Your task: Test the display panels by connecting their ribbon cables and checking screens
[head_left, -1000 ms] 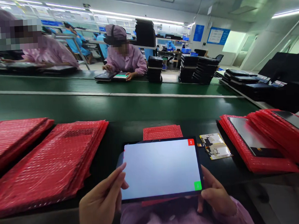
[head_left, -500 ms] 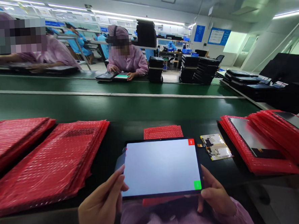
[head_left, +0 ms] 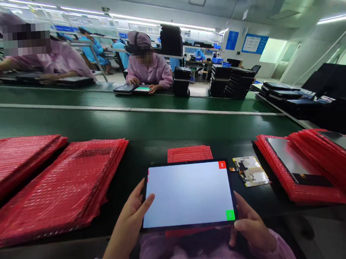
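Note:
A black-framed tablet (head_left: pixel 188 195) with a lit white screen is held up over the near edge of the dark bench. Its screen shows a red square at the upper right and a green square at the lower right. My left hand (head_left: pixel 131 214) grips the left edge, thumb over the screen and fingers partly hidden behind. My right hand (head_left: pixel 251 222) holds the lower right corner, thumb at the frame. Behind the tablet lies a small red bubble-wrap piece (head_left: pixel 189 153). A flat component with a short orange flex (head_left: pixel 251 171) rests to the right.
Red bubble-wrap sleeves (head_left: pixel 67 183) lie stacked at left. More sleeves (head_left: pixel 312 195) at right bear a dark panel (head_left: pixel 295 161). Beyond runs a green conveyor (head_left: pixel 161 124), with black device stacks (head_left: pixel 181 81) and a person (head_left: pixel 148 68) handling tablets across it.
My left hand has shifted its grip, its thumb now lying on the screen's left side instead of at the edge. The tablet has moved very slightly right in view.

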Demonstrator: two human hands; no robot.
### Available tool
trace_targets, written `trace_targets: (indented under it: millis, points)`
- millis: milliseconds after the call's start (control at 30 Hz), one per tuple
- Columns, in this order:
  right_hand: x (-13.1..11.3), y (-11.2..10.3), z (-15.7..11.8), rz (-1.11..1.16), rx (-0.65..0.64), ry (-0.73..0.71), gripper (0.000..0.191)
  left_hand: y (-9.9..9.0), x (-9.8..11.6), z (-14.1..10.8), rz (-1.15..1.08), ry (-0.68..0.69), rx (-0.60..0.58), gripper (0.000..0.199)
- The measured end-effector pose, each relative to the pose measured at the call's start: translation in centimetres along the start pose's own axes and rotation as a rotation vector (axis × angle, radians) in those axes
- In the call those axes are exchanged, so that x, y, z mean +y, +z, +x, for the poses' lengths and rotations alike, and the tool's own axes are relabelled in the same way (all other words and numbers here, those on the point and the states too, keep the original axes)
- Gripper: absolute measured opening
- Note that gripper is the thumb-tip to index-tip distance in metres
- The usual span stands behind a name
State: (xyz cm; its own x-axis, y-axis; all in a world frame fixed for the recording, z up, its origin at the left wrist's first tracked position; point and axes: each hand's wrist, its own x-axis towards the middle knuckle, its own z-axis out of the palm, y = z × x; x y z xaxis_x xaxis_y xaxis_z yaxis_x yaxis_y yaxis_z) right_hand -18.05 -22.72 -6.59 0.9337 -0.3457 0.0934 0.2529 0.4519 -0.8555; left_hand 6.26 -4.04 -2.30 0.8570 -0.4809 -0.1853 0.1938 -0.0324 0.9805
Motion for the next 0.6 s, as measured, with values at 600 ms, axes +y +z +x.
trace_targets:
  millis: [600]
  points:
    - [-1.0, -4.0, 5.1, -1.631, 0.283, -0.66, 0.023, 1.6, -3.8, 2.1, -0.246, 0.009, -0.057, 0.066]
